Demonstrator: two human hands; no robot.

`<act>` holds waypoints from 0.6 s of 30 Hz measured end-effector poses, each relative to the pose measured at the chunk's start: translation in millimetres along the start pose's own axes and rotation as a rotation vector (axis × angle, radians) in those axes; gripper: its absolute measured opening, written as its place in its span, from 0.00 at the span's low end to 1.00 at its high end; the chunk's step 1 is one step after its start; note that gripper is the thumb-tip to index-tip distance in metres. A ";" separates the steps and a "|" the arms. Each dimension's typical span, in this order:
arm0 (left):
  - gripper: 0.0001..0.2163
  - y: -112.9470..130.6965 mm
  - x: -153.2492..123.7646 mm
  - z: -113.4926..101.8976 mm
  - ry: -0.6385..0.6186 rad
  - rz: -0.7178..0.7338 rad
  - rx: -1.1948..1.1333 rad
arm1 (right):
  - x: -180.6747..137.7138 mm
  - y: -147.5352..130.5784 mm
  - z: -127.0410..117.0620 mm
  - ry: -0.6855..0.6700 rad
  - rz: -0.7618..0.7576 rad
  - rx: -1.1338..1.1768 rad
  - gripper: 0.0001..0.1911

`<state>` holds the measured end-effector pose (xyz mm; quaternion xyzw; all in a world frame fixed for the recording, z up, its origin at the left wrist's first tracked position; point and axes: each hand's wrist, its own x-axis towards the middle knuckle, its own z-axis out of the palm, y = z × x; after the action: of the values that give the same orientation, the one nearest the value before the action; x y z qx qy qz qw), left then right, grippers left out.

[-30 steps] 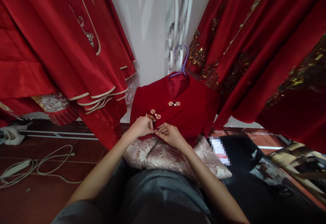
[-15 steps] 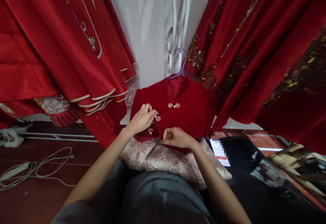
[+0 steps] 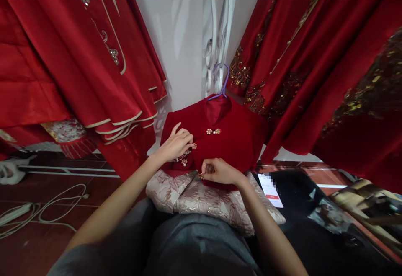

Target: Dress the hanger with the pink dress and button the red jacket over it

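A dark red velvet jacket [image 3: 234,150] on a purple hanger [image 3: 225,84] lies in front of me, its collar at the far end. A fastener of pearl flowers [image 3: 214,131] sits below the collar. My left hand [image 3: 178,143] rests over the left side of the jacket. Its thumb and a fingertip pinch at a pearl flower button [image 3: 194,146], while one finger stretches away from the rest. Beneath that hand are more beaded ornaments [image 3: 184,162]. Close to the lower edge, my right hand [image 3: 221,170] is curled and pinches a small gold ornament [image 3: 200,176], mostly covered by its fingertips.
A pale brocade cushion [image 3: 207,207] lies under the jacket, against my lap. Red garments [image 3: 116,79] hang on the left, and gold-embroidered red ones [image 3: 301,58] on the right. A lit phone [image 3: 270,190] lies on a black surface [image 3: 301,225]. A white cable [image 3: 47,209] is on the floor.
My left hand has shifted slightly, and one finger has lifted and straightened away from the others. The right hand stays in nearly the same place, still pinching.
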<state>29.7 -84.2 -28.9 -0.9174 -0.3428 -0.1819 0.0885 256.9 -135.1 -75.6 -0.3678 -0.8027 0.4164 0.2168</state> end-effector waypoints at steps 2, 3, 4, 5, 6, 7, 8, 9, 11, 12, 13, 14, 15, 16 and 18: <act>0.09 6.1 6.0 0.2 0.010 0.000 0.034 | -2.0 -2.8 -1.4 -0.013 0.006 0.009 0.03; 0.09 9.8 10.1 0.3 0.035 -0.005 0.044 | -3.6 -4.3 -2.6 -0.045 0.010 0.017 0.03; 0.10 13.7 14.9 0.6 0.071 -0.013 0.046 | -5.5 -5.8 -4.2 -0.096 0.016 0.025 0.03; 0.10 17.7 20.6 1.2 0.113 -0.021 0.040 | -7.8 -7.3 -6.3 -0.157 0.022 0.031 0.03; 0.10 21.5 27.0 2.2 0.154 -0.026 0.028 | -10.4 -8.8 -8.7 -0.215 0.027 0.033 0.04; 0.11 24.9 33.9 3.6 0.187 -0.029 0.015 | -13.4 -10.3 -11.4 -0.260 0.032 0.031 0.05; 0.11 27.9 41.1 5.5 0.209 -0.029 0.007 | -16.6 -11.7 -14.5 -0.284 0.037 0.026 0.06; 0.11 30.2 48.1 7.7 0.223 -0.026 0.009 | -20.0 -12.9 -17.8 -0.287 0.043 0.023 0.06; 0.11 33.3 60.7 12.9 0.233 -0.020 0.037 | -27.1 -14.8 -25.1 -0.277 0.056 0.026 0.07; 0.10 34.2 65.8 15.7 0.234 -0.016 0.056 | -30.5 -15.5 -28.9 -0.276 0.062 0.031 0.07; 0.09 34.8 70.0 18.2 0.235 -0.015 0.070 | -33.7 -16.1 -32.5 -0.271 0.066 0.035 0.07; 0.09 35.2 73.1 20.3 0.236 -0.017 0.079 | -36.5 -16.6 -35.9 -0.258 0.069 0.036 0.07; 0.08 35.5 75.5 21.8 0.236 -0.022 0.081 | -38.8 -17.1 -38.9 -0.237 0.069 0.032 0.07; 0.07 35.7 77.1 22.5 0.232 -0.026 0.079 | -40.6 -17.6 -41.4 -0.212 0.069 0.025 0.07; 0.07 35.2 79.3 21.6 0.212 -0.025 0.071 | -42.8 -18.9 -44.7 -0.157 0.068 0.013 0.06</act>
<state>114.2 -57.0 -18.8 -0.8850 -0.3490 -0.2667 0.1543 305.6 -152.6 -36.7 -0.3597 -0.8015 0.4564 0.1411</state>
